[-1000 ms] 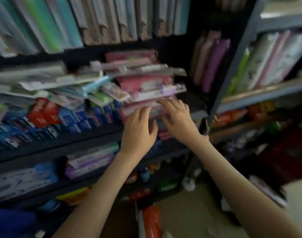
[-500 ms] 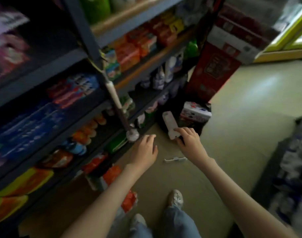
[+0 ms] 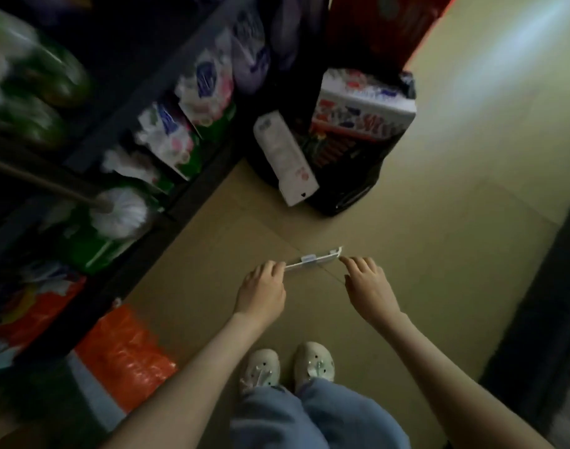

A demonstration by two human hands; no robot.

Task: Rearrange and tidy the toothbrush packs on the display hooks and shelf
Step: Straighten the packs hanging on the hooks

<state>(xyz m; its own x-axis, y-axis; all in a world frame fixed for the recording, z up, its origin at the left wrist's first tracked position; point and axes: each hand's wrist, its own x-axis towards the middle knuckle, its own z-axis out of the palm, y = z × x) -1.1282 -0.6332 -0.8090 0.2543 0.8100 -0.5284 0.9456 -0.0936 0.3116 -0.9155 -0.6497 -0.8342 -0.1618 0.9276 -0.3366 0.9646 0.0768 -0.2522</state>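
Two hands reach down over the beige floor [image 3: 455, 189], one at each end of one slim white piece [image 3: 312, 259] that lies level between them, just in front of two pale clogs [image 3: 261, 367]. It shows edge-on, so pack or hook fitting cannot be told, nor whether it rests on the floor or is lifted.

- Left hand [image 3: 262, 286]: fingers curled, fingertips [image 3: 278, 265] pinching the left end of the piece.
- Right hand [image 3: 367, 283]: fingers bent, fingertips [image 3: 343, 259] touching the right end; a pinch cannot be confirmed.

One dark shelf unit [image 3: 193, 59] stands to the left. Its lower level holds several soft white packs [image 3: 167, 137] with blue marks; the count is uncertain through blur. One white brush head [image 3: 121, 212] on a handle juts out beside them. One orange bag [image 3: 125, 358] sits at the shelf foot.

One black bag [image 3: 348, 196] stands ahead, bearing one printed box [image 3: 364, 105]; one long white packet [image 3: 285, 157] leans against it. Print on all goods is unreadable, and the upper shelf is cut off.
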